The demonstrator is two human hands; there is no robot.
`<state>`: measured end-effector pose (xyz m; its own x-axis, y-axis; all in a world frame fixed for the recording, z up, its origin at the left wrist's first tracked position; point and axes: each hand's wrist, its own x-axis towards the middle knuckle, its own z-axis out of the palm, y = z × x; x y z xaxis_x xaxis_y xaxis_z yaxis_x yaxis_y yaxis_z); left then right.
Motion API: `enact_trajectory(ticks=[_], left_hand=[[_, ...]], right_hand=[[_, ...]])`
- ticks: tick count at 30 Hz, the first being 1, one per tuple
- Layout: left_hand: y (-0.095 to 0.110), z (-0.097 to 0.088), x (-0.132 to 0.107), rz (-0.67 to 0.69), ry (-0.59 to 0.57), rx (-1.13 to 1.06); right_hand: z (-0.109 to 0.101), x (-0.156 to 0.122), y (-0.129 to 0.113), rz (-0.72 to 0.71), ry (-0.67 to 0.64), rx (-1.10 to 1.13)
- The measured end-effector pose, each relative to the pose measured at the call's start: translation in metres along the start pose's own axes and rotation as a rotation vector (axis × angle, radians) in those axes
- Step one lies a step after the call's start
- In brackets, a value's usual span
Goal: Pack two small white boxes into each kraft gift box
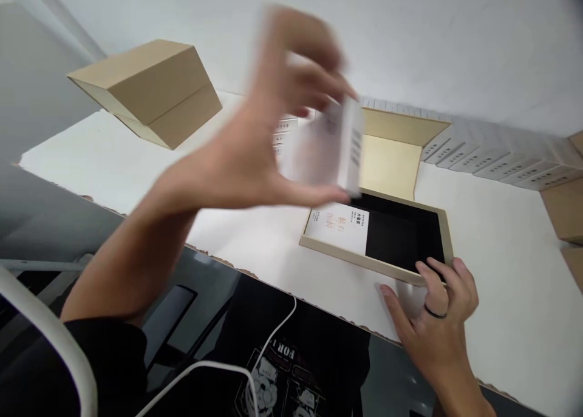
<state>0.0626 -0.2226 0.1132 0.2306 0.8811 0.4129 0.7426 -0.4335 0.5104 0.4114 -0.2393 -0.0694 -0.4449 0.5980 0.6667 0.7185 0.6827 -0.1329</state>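
My left hand is raised over the table, gripping a small white printed box between thumb and fingers; both are blurred by motion. Below it lies an open cream gift box with a black inside. One white printed box lies in its left part. The hinged lid is folded back at the far side. My right hand, with a dark ring on one finger, rests at the gift box's near right corner. Its fingertips touch the rim, thumb apart, holding nothing.
A long row of white boxes stands along the wall at the back right. A tan box is at the back left. Brown cartons stand at the right edge. A white cable hangs before the white table's ragged front edge.
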Motion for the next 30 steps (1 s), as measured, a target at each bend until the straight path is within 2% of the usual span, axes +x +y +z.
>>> enact_trajectory(ticks=[3,4,6,8,13,15,20,22,24,26,27,30], left_hand=[[0.027,0.029,0.026,0.208,-0.444,0.13],[0.03,0.037,0.033,0.195,-0.554,0.173],[0.027,0.049,0.044,0.126,-0.696,0.209],[0.02,0.055,0.047,0.086,-0.764,0.187],[0.003,0.062,0.037,0.053,-0.635,0.045],[0.0,0.07,0.033,0.049,-0.624,0.022],[-0.007,0.093,0.022,0.216,-0.505,0.136],[-0.012,0.098,0.016,0.267,-0.467,0.155],[-0.016,0.099,0.01,0.281,-0.468,0.146],[-0.019,0.099,0.005,0.265,-0.5,0.142],[-0.019,0.1,0.003,0.254,-0.515,0.153],[-0.016,0.102,0.001,0.238,-0.549,0.225]], right_hand=[[0.0,-0.001,0.001,0.0,-0.003,-0.003],[0.0,-0.001,0.001,0.0,-0.004,-0.004],[0.0,-0.001,0.002,0.003,0.001,0.01],[0.001,-0.001,0.001,0.013,0.018,0.058],[0.003,0.002,-0.001,0.05,0.033,0.121],[0.004,0.002,-0.001,0.058,0.026,0.118],[-0.006,0.003,-0.003,0.117,0.03,0.156],[-0.016,0.014,-0.003,0.177,0.052,0.127],[-0.025,0.037,-0.002,0.187,0.053,0.054],[-0.029,0.069,0.001,0.139,-0.039,0.017],[-0.03,0.086,0.003,0.115,-0.146,0.015],[-0.027,0.13,0.008,0.066,-0.58,-0.037]])
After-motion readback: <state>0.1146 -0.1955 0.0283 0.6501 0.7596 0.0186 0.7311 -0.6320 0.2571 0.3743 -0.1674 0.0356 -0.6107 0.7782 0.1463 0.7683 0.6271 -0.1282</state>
